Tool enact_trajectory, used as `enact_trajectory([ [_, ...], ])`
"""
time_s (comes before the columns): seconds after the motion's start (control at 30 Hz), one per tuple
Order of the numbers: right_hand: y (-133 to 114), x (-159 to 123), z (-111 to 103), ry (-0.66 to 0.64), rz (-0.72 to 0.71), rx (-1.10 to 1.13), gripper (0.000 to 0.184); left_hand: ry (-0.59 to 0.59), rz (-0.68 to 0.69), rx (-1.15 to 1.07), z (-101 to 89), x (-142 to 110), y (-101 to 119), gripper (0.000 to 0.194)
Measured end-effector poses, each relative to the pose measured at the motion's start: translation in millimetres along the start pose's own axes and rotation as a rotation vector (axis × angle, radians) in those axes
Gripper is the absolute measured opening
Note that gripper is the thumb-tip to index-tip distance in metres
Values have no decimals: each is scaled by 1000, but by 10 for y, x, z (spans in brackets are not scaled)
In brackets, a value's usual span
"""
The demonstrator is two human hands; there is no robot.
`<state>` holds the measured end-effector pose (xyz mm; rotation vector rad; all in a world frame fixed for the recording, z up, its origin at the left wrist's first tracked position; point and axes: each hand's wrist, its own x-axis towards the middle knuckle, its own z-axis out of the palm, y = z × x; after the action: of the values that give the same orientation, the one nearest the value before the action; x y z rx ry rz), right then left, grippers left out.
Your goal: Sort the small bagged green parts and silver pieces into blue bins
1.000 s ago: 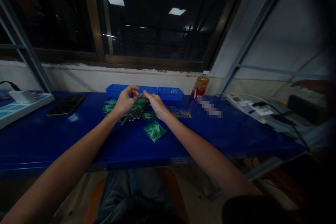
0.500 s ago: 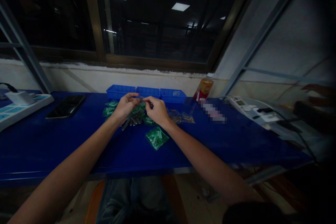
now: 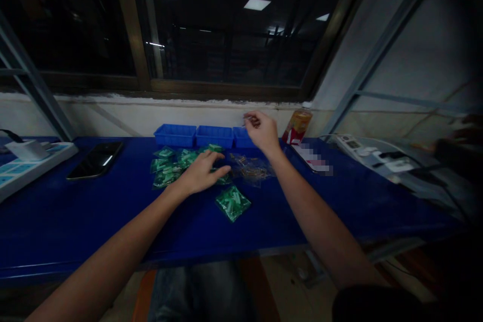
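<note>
My left hand [image 3: 204, 172] lies over a pile of green plastic packets [image 3: 166, 173], thumb spread away from the fingers; whatever is beneath the palm is hidden. Raised above the right end of the blue bins is my right hand [image 3: 263, 132], its fingers curled together in a pinch. Something small may be between the fingertips, too small and blurred to name. Below it, clear bags of small brass-coloured pieces [image 3: 251, 168] rest on the table. A single green packet with pale pieces [image 3: 233, 203] lies in front of the pile.
Blue bins [image 3: 175, 136] line the back of the blue table [image 3: 113, 211]. A phone [image 3: 95, 160] and a power strip [image 3: 41, 158] are at left. On the right stand a drink bottle [image 3: 297, 127], a flat pixelated item [image 3: 313, 158] and another power strip [image 3: 372, 153] with cables.
My hands were together over the pile, fingers meeting; now they are apart. The right has moved up and right to the bins, the left has lowered and spread over the packets. Silvery pieces are no longer visible.
</note>
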<state>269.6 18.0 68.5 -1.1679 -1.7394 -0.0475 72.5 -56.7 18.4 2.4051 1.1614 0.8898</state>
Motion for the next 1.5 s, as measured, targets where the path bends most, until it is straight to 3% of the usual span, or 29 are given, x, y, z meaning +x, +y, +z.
enact_trajectory([
  [0.1, 324, 67, -95, 62, 30, -309, 35, -312, 64, 123, 68, -77, 111, 57],
  [0.17, 450, -30, -124, -13, 62, -404, 39, -414, 42, 144, 85, -107, 162, 62],
  [0.23, 457, -190, -138, -219, 39, -375, 34, -428, 1, 158, 71, -110, 172, 59],
  [0.33, 302, -415, -117, -544, -117, -237, 28, -408, -62, 194, 11, -88, 119, 48],
  [0.43, 151, -548, -45, -739, -236, -134, 33, -412, -94, 197, -46, -70, 46, 40],
  [0.53, 113, -608, 31, -846, -205, -128, 30, -395, -93, 179, -66, -69, 10, 38],
  [0.63, 112, -616, 84, -814, -160, -143, 18, -378, -76, 146, -56, -69, 0, 37],
  [0.73, 67, -592, 129, -739, -73, 25, 6, -271, -91, 96, -35, -51, -17, 35],
  [0.87, -38, -566, 186, -566, 75, 362, 8, -97, -125, 95, -27, 5, -47, 30],
  [1.0, -124, -608, 238, -498, 85, 472, 8, 7, -124, 77, -52, 54, -58, 28],
  [1.1, -157, -670, 284, -524, 67, 488, 6, 101, -76, 23, -65, 69, -75, 24],
  [1.27, -164, -730, 333, -558, 73, 490, 11, 158, -71, 2, -79, 77, -118, 17],
  [1.5, -158, -732, 322, -523, -16, 316, 12, 143, -66, 29, -55, 68, -119, 18],
])
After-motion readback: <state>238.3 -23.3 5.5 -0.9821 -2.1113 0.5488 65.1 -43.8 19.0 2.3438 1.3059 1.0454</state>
